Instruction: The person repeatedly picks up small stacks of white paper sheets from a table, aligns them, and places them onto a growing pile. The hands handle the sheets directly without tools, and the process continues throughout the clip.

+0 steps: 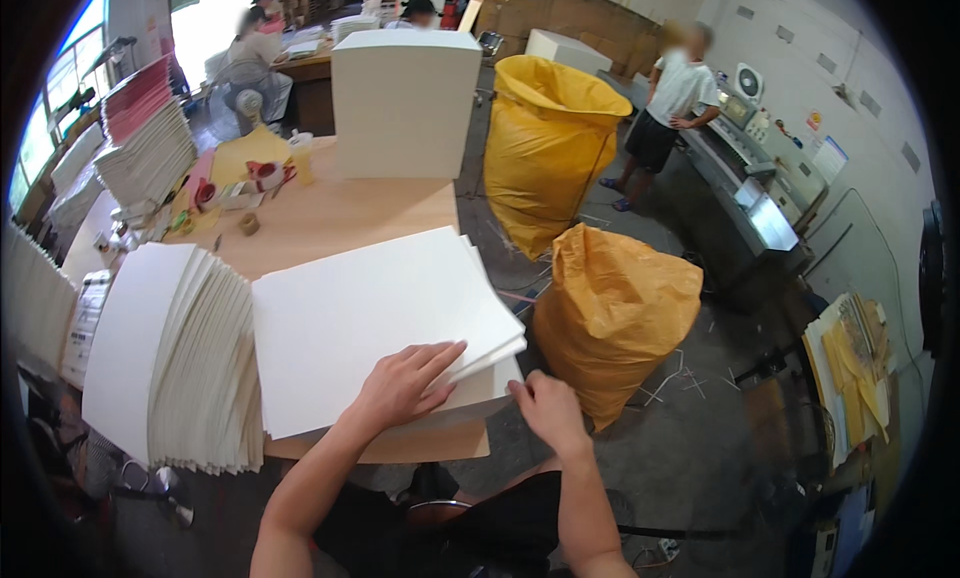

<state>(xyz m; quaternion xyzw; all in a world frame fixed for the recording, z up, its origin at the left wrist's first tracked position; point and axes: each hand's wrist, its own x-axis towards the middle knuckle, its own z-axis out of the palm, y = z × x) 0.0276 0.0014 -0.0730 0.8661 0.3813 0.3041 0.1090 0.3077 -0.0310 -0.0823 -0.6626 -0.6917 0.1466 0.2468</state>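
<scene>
A pile of large white sheets (370, 318) lies on the near part of the table, its right-hand layers fanned slightly apart. My left hand (400, 383) rests on the top sheet by the near edge, fingers stretched out and thumb at the sheet's edge. At the pile's near right corner my right hand (550, 408) is closed, thumb and fingers pinching the corner of a lower white sheet. Its fingertips are partly hidden. Left of the pile leans a thick, fanned stack of white sheets (200, 368).
A tall white stack (405, 108) stands on the wooden table (350, 218), with tape rolls (265, 175) farther left. Two yellow sacks, one far (545, 148) and one near (615, 313), stand right of the table. A person (680, 103) stands by a machine; others sit farther back.
</scene>
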